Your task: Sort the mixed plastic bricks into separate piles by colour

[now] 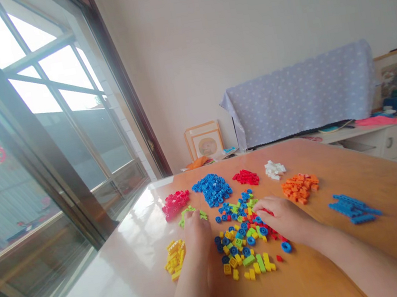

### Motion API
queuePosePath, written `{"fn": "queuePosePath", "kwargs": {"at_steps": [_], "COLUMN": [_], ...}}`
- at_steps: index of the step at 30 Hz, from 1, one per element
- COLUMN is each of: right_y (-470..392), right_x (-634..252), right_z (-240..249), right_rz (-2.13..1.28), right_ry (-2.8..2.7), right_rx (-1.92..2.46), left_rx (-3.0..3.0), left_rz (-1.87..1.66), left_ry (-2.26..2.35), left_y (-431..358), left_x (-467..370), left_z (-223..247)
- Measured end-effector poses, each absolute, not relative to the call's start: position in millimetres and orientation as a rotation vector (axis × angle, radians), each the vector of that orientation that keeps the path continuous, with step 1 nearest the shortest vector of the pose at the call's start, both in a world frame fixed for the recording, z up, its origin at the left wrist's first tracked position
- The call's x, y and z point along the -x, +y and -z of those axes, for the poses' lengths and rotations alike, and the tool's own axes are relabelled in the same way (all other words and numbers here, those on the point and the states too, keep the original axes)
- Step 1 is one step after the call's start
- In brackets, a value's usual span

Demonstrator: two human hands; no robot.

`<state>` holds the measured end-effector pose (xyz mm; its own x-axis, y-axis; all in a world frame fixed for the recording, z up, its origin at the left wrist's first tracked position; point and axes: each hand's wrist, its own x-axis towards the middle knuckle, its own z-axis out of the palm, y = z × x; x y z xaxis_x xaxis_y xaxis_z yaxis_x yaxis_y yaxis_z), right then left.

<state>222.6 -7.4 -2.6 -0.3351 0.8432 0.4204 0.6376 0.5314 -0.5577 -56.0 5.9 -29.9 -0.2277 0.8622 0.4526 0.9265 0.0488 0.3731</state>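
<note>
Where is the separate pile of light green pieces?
In the head view, the light green pile lies left of centre, partly hidden by the left hand, below and right of the pink pile.

The glossy brown tabletop [305, 283] carries toy bricks. Between the left grip [196, 227] and right grip [272, 209] spreads a mixed pile [238, 235]. Left of the left grip lie yellow bricks [175, 260]; just beyond it, lime-green pieces [187, 213], then pink pieces [175, 204]. Beyond both grips: round blue pieces [212, 190], red bricks [246, 177], white bricks [274, 170]. Right of the right grip: orange bricks [300, 187], then long blue bricks [353, 207].
</note>
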Motion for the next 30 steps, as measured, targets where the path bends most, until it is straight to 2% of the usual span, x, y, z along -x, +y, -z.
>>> {"fn": "queuePosePath", "kwargs": {"at_steps": [18,25,30], "right_y": [-4.8,1.9,5.5], "right_x": [-226.6,-235.1,-248.8], "right_z": [3.0,7.1,10.1], "right_rz": [-0.384,-0.382,-0.469], "right_ry": [-2.094,-2.118,-2.167], "right_rx": [1.233,1.428,1.606], "left_rx": [2.056,2.585,2.686], "left_rz": [1.071,0.826,0.771], "left_ry": [-2.138,-2.032,-1.950], "left_y": [-12.5,-29.6,-35.2], "left_x": [38.0,22.6,15.6], "left_z": [5.8,4.3,0.6]}}
